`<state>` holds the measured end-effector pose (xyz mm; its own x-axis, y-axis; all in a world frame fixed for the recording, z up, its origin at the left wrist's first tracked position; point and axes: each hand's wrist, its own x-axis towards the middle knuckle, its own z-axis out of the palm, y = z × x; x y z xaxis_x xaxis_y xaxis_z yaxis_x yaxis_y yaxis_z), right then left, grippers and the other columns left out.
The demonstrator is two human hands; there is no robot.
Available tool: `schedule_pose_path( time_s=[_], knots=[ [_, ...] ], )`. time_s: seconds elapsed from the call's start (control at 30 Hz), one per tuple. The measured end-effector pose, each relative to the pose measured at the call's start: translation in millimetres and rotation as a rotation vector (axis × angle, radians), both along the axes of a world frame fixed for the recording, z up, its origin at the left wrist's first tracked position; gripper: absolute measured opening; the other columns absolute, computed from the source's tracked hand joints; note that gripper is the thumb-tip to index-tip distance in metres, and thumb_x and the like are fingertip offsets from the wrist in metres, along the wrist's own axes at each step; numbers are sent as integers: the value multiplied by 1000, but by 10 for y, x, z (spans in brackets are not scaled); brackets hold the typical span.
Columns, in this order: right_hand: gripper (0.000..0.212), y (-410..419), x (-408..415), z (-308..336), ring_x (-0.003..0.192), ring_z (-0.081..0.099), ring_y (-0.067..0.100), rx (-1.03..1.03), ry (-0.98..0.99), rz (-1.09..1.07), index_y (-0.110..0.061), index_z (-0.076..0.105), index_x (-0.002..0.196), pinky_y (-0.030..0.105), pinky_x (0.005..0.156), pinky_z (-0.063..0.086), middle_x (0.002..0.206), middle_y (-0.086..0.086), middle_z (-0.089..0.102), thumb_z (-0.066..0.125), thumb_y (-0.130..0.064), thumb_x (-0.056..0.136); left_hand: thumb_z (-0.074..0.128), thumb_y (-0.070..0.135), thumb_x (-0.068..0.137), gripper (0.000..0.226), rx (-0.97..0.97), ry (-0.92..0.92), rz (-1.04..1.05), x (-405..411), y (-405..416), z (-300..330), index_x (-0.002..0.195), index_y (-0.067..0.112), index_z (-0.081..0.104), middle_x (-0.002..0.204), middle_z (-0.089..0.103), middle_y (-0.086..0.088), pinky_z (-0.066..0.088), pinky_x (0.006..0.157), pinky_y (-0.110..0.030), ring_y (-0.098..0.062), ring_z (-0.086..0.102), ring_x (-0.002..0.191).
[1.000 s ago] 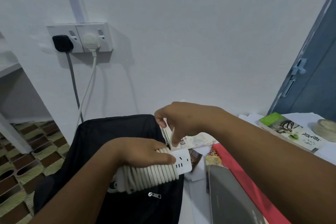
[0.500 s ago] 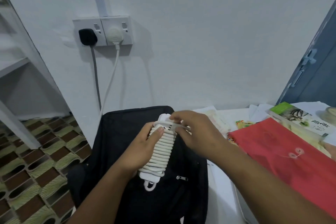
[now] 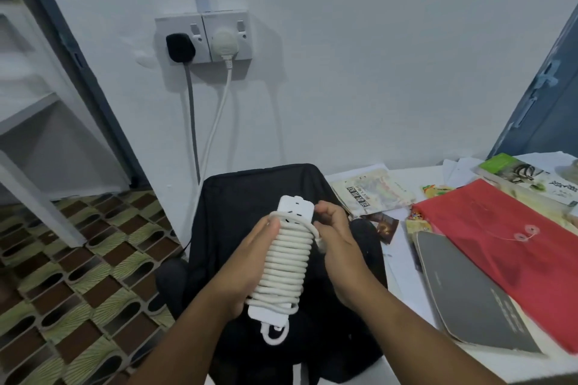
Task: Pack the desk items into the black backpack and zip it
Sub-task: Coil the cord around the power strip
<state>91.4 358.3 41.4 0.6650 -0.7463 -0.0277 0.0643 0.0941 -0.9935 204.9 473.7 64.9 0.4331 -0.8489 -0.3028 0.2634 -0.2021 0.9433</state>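
Observation:
A white power strip (image 3: 286, 255) with its cord coiled tightly round it is held upright over the black backpack (image 3: 250, 197). My left hand (image 3: 247, 269) grips the strip from its left side. My right hand (image 3: 336, 241) holds the right side near the top, fingers pinching the cord end. The backpack lies at the desk's left edge under both hands. On the desk to the right are a red envelope folder (image 3: 506, 244), a grey notebook (image 3: 469, 294), a green-topped book (image 3: 525, 178) and a thin booklet (image 3: 372, 194).
Behind the backpack on the wall, a double wall socket (image 3: 203, 37) holds a black plug and a white plug, their cables hanging down. Patterned floor tiles (image 3: 78, 275) lie at the left. A blue door (image 3: 547, 103) stands at the right. Loose papers and small cards lie on the desk.
The strip has turned from lying sideways to standing upright. My right hand came from the booklet onto the strip's top. The view swung left and down.

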Motion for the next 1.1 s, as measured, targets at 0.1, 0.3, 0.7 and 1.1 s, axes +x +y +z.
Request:
schedule_pose_path(
  time_s=[0.1,0.3,0.7,1.1],
  knots=[
    [22,128,42,-114,106,57,2,-68,75,-67,-33,38,125,15,82,42,116,-11,55,43,-38,105,43,53,102,37,18,17,-68,44,123,-49,119,28,64,107,69,-24,57,81,-63,-40,69,84],
    [49,-31,-80,-320,87,55,18,-759,-81,-308,-17,62,73,26,77,43,87,2,54,42,-52,101,45,57,97,44,38,90,-174,4,223,-93,121,25,62,97,69,-24,56,76,-60,-43,68,77],
    [16,103,-310,-198,89,62,-4,-319,155,-122,-34,74,94,19,81,46,97,-12,70,58,-37,98,35,68,91,48,41,-221,-58,-145,176,-176,118,38,61,110,74,3,59,91,-40,-16,71,104],
    [44,-52,-662,79,109,68,36,470,200,360,-29,73,113,60,78,58,118,12,71,58,-62,89,21,72,94,59,142,-595,-308,-361,45,-57,119,27,48,107,68,-2,57,85,-30,-11,67,99]
  ],
)
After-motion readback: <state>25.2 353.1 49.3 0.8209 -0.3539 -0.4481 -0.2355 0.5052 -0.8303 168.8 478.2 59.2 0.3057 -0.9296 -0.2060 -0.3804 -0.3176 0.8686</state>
